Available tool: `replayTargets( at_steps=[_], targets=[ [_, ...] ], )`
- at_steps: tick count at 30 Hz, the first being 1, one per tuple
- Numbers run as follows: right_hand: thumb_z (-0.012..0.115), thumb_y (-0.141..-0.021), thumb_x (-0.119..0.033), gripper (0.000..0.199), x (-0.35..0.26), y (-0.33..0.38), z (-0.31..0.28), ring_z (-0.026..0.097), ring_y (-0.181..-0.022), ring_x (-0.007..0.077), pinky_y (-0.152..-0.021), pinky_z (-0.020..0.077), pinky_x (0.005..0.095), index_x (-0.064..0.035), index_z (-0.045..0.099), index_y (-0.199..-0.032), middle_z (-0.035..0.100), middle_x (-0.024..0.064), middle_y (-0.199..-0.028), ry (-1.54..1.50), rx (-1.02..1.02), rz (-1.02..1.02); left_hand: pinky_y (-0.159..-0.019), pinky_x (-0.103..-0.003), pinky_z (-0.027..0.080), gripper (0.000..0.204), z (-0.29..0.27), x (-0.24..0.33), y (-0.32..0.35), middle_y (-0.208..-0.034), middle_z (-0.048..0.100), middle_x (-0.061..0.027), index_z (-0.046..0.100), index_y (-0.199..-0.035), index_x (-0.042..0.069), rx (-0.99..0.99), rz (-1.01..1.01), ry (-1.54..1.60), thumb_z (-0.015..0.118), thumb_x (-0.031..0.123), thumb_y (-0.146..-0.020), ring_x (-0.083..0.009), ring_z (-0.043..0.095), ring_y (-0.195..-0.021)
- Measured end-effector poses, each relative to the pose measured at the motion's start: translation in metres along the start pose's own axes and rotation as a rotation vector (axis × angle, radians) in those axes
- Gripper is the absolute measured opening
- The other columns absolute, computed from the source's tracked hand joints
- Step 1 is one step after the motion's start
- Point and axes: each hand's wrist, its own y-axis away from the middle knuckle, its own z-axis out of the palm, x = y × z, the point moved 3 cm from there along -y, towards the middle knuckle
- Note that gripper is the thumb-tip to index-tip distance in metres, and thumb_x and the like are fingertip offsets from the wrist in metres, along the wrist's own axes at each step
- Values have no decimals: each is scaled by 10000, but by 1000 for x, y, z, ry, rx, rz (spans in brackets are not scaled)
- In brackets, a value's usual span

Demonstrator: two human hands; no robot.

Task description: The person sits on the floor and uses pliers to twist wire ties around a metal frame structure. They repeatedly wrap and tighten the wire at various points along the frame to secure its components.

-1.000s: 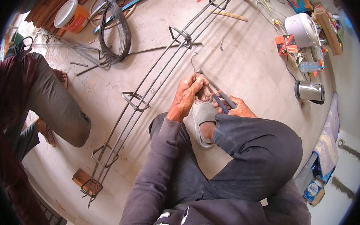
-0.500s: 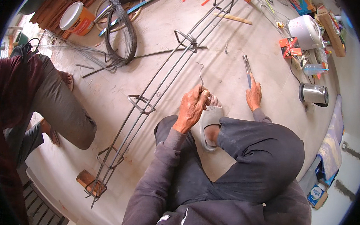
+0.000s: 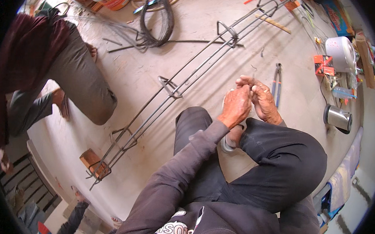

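Note:
My left hand point(image 3: 235, 107) and my right hand point(image 3: 264, 103) meet in front of my knees, over my foot. Between their fingertips is a thin piece of tie wire point(image 3: 253, 67), its bent end sticking out beyond them. The left fingers are pinched closed; the right fingers curl in against them. A pair of pincers point(image 3: 276, 87) with blue and orange handles lies on the floor just right of my right hand. Beyond my hands a long rebar cage point(image 3: 189, 76) with bent stirrups runs diagonally from lower left to upper right.
Bricks point(image 3: 92, 161) prop the cage's near end. A wire coil point(image 3: 166, 29) lies at the back. Another person's knee point(image 3: 104, 108) is at left; a further person's arm point(image 3: 76, 216) shows lower left. A metal cup point(image 3: 338, 118) and white container point(image 3: 339, 54) stand at right.
My right hand has let go of the pincers, now on the floor, and has come to the wire beside my left hand. The view has shifted, and another arm appears at lower left.

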Motion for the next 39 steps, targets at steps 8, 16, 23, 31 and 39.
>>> replayTargets(
  at_steps=[8,16,23,31,39],
  targets=[
    [516,-982,-102,174,13,-7,-24,698,-874,213,-847,580,350,7,650,-963,712,135,-983,-30,266,-64,-799,-492,445,193,-40,14,35,-1027,636,-191,625,-1000,7,92,107,-344,619,188,-934,-379,618,-871],
    [505,-943,-70,196,-14,14,-34,516,-469,76,-418,444,233,25,676,-950,584,27,-630,271,428,-23,-749,-471,471,136,-125,17,-31,-953,659,-193,668,-991,-5,489,127,-145,680,107,-914,-371,639,-807],
    [540,-940,-91,161,-1,23,-15,574,-512,106,-471,494,252,2,664,-897,620,42,-686,189,463,60,-564,-406,512,543,-94,-44,-132,-656,630,-188,631,-782,-45,158,-243,351,535,433,-1020,-274,615,-569],
    [578,-933,-84,178,8,41,-23,639,-642,130,-611,560,258,38,708,-933,656,57,-750,161,455,27,-381,-283,487,452,-84,-38,-162,-653,613,-98,636,-892,-30,30,-466,667,668,414,-963,-140,573,-460],
    [574,-923,-56,183,1,47,-19,630,-643,125,-616,564,263,54,718,-948,646,50,-743,234,417,56,-392,-256,386,361,-84,-35,-165,-658,553,-41,648,-891,-28,113,-479,661,755,317,-902,-109,516,-465]
  ],
)
